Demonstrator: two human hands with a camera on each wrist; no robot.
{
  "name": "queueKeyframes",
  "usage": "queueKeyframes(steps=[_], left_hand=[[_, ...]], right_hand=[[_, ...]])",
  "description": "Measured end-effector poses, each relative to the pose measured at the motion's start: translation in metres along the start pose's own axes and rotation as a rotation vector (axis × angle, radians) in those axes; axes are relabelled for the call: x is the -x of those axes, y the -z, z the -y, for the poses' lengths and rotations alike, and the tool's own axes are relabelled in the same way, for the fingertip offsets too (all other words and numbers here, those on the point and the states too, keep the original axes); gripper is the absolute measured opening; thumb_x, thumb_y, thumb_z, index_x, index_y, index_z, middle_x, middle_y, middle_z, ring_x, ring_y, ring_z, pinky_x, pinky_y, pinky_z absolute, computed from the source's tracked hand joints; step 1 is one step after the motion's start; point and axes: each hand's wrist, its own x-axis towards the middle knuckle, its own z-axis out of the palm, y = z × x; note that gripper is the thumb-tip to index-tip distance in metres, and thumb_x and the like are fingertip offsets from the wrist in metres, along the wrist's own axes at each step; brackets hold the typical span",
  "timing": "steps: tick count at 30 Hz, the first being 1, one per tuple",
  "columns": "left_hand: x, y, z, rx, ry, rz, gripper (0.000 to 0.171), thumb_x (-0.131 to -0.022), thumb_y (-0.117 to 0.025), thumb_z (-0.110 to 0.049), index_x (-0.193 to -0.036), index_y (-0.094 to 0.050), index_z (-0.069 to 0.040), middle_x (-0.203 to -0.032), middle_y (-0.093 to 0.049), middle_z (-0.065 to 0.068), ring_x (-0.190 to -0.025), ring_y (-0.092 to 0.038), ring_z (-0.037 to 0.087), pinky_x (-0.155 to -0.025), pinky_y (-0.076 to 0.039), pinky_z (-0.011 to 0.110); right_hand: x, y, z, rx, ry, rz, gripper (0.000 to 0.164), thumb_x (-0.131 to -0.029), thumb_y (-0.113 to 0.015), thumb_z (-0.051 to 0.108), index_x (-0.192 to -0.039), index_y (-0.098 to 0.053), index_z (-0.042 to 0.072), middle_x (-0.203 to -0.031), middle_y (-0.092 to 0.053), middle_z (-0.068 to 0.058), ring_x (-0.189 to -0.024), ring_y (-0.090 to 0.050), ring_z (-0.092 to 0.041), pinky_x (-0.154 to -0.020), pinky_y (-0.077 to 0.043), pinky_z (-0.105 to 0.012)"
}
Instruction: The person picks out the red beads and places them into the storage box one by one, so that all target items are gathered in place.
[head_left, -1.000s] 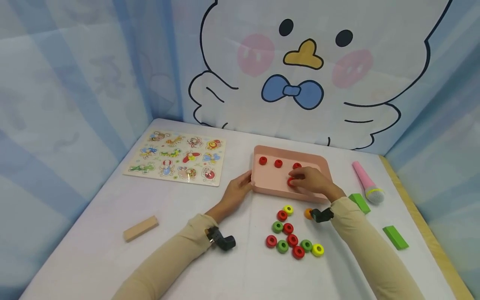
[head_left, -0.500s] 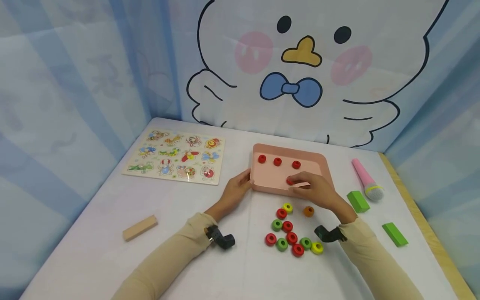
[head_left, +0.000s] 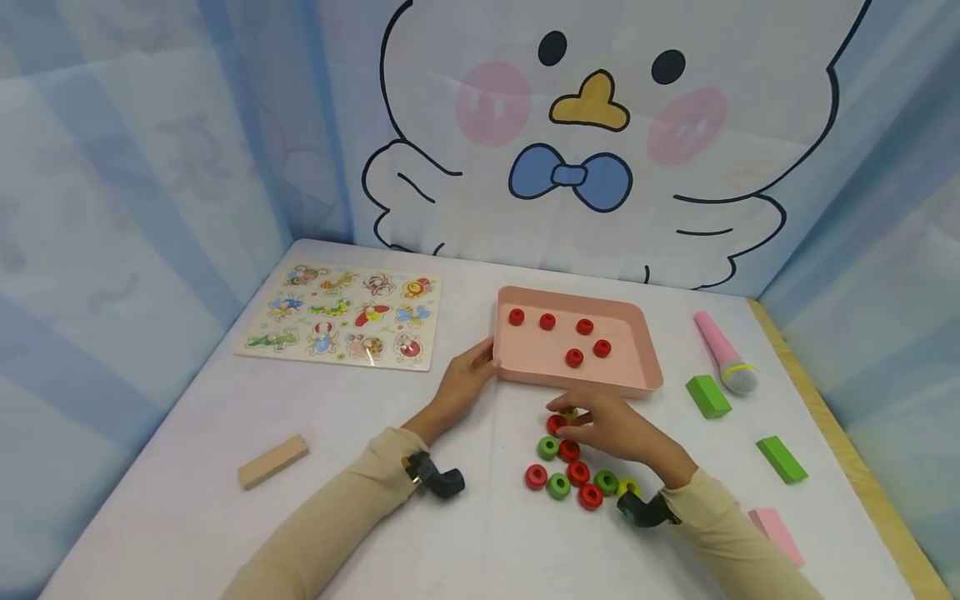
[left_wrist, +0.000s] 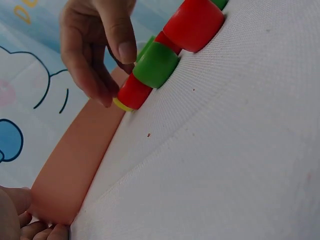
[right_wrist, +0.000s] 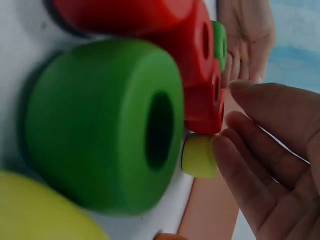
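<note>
In the head view, my left hand (head_left: 459, 390) holds the near left corner of a shallow pink tray (head_left: 645, 379). Inside it sit several red beads, among them one red bead (head_left: 574, 357) near the front wall. My right hand (head_left: 611, 423) hovers in front of the tray over a loose red bead (head_left: 556, 425), thumb and fingers apart on either side of it. A yellow bead (right_wrist: 199, 156) lies beside that bead, close to my fingertips in the right wrist view. The orange bead (right_wrist: 170, 236) shows only at that view's bottom edge.
More red, green and yellow beads, including a green bead (head_left: 558, 486), lie loose before the tray. An insect puzzle board (head_left: 341, 317) is at left, with a wooden block (head_left: 273, 462) nearer. Right: a toy microphone (head_left: 726, 354), green blocks (head_left: 708, 396) and a pink block (head_left: 777, 535).
My right hand let go of a red bead inside the tray and moved out toward the loose beads in front. My left hand stays at the tray corner. The view shifted slightly.
</note>
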Motion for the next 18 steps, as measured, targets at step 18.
queueKeyframes(steps=[18], left_hand=[[0.0002, 0.0003, -0.0001, 0.033, -0.006, 0.014, 0.052, -0.101, -0.055, -0.014, -0.149, -0.039, -0.002, -0.153, -0.039, 0.01, -0.139, -0.038, 0.019, -0.11, -0.036, 0.029]], right_hand=[[-0.0078, -0.0027, 0.0101, 0.229, 0.014, 0.067, 0.021, -0.086, -0.076, 0.008, -0.107, -0.074, 0.011, -0.096, -0.066, 0.005, -0.084, -0.057, -0.011, -0.078, -0.057, -0.028]])
